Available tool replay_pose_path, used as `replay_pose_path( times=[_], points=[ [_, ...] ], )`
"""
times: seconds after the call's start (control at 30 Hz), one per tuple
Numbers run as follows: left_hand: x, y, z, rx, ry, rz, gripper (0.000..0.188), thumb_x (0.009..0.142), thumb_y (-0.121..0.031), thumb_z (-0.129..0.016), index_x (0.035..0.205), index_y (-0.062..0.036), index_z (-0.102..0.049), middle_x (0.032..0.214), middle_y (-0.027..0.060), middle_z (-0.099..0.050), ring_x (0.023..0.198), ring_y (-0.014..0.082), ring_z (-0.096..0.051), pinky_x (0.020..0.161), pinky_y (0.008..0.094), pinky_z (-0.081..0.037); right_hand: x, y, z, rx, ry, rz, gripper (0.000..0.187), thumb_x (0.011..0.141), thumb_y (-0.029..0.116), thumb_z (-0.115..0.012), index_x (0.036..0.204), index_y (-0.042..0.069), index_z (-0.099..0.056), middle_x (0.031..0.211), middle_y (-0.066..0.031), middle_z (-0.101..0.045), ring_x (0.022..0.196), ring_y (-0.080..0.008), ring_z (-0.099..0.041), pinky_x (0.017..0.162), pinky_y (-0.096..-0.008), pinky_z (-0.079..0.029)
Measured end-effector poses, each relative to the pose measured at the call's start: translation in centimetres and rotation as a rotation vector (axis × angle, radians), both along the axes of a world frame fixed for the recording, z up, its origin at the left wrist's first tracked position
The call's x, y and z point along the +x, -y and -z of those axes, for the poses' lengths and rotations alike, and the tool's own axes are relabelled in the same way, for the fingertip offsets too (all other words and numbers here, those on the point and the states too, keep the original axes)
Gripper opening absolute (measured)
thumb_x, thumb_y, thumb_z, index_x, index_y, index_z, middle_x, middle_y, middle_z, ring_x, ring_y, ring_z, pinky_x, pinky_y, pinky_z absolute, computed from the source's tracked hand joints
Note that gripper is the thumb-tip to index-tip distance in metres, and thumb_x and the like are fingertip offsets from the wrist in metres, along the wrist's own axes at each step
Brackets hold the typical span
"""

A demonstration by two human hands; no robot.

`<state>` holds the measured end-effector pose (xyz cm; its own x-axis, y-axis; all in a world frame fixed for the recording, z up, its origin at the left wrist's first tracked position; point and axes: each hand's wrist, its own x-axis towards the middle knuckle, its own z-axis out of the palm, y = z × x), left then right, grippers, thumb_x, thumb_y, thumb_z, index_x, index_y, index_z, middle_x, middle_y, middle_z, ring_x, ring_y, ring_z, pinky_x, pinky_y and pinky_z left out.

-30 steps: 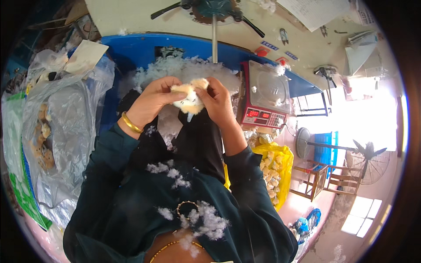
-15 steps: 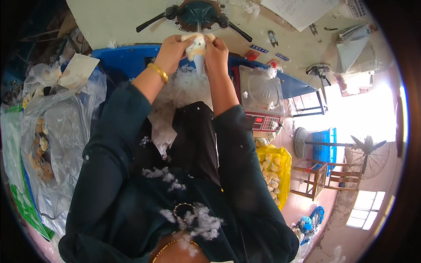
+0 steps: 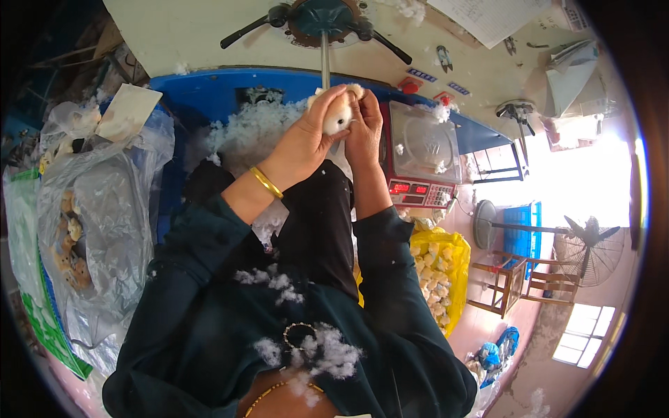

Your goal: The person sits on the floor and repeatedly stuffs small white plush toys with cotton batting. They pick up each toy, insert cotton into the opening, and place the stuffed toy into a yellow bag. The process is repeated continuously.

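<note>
A small cream and tan plush animal head (image 3: 339, 120) with a dark eye sits between my two hands, below a metal filling tube (image 3: 325, 61). My left hand (image 3: 306, 136) is closed round its left side. With the fingers of my right hand (image 3: 364, 129) I grip its right upper edge. The tube comes out of a round dark machine port (image 3: 319, 19) with a black handle on each side. Loose white stuffing fluff (image 3: 244, 132) lies in the blue tray (image 3: 191, 90) behind my left forearm.
To the right stands a red weighing scale (image 3: 421, 150) with a lit display. A yellow bag (image 3: 456, 279) of plush pieces is beside my right arm. On the left, a clear plastic bag (image 3: 115, 230) holds brown plush pieces. Small snips (image 3: 444, 58) lie on the table.
Both hands have come nearer to me and slightly right, drawing the plush head down off the tube. My left hand has wrapped round it. The tube now shows bare.
</note>
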<state>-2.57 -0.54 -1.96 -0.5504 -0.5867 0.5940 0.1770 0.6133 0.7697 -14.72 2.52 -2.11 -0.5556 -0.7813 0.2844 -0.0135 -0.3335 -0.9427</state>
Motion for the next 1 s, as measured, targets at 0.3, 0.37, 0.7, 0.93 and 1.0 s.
replay_pose_path(
  times=[0.3, 0.37, 0.7, 0.93, 1.0],
  points=[
    [4.3, 2.1, -1.0, 0.222, 0.133, 0.139, 0.064, 0.092, -0.008, -0.058, 0.146, -0.0117, -0.023, 0.136, 0.0146, -0.043, 0.118, 0.0269, -0.049, 0.102, 0.0355, -0.038, 4.8, 0.3, 0.2, 0.063, -0.273, 0.217, 0.036, 0.100, 0.037, -0.046, 0.105, 0.002, -0.047, 0.093, -0.0094, -0.054, 0.084, -0.0156, -0.051, 0.075, -0.0302, -0.045],
    [3.9, 1.4, -1.3, 0.187, 0.155, 0.128, 0.064, 0.092, -0.007, -0.057, 0.145, -0.0126, -0.023, 0.132, 0.0145, -0.046, 0.105, 0.0245, -0.055, 0.093, 0.0346, -0.043, 4.3, -0.2, -0.6, 0.060, -0.128, 0.165, 0.039, 0.100, 0.040, -0.044, 0.106, 0.002, -0.048, 0.094, -0.0100, -0.056, 0.083, -0.0163, -0.053, 0.073, -0.0301, -0.045],
    [1.5, -0.5, -0.4, 0.314, 0.126, 0.174, 0.061, 0.091, 0.001, -0.054, 0.143, -0.0159, -0.028, 0.127, 0.0083, -0.045, 0.077, 0.0118, -0.056, 0.060, 0.0255, -0.048, 0.8, -3.3, -1.6, 0.125, -0.551, -0.070, 0.053, 0.087, 0.026, -0.066, 0.128, 0.002, -0.042, 0.107, -0.0167, -0.058, 0.089, -0.0260, -0.062, 0.076, -0.0335, -0.051],
    [4.3, 0.9, -1.0, 0.189, 0.139, 0.101, 0.062, 0.087, 0.000, -0.055, 0.142, -0.0138, -0.030, 0.137, 0.0134, -0.044, 0.121, 0.0289, -0.049, 0.100, 0.0374, -0.040, 4.9, -3.0, -2.2, 0.158, -0.765, 0.079, 0.068, 0.079, 0.022, -0.074, 0.132, 0.000, -0.037, 0.119, -0.0230, -0.051, 0.109, -0.0399, -0.051, 0.090, -0.0422, -0.045],
    [3.3, 0.0, -1.7, -0.034, 0.096, -0.049, 0.065, 0.084, 0.002, -0.056, 0.141, -0.0163, -0.031, 0.125, 0.0184, -0.052, 0.105, 0.0342, -0.060, 0.084, 0.0389, -0.050, 4.1, -3.0, -2.3, 0.108, -0.500, -0.041, 0.062, 0.082, 0.020, -0.073, 0.129, -0.003, -0.039, 0.116, -0.0205, -0.053, 0.105, -0.0313, -0.056, 0.090, -0.0380, -0.046]
  ],
)
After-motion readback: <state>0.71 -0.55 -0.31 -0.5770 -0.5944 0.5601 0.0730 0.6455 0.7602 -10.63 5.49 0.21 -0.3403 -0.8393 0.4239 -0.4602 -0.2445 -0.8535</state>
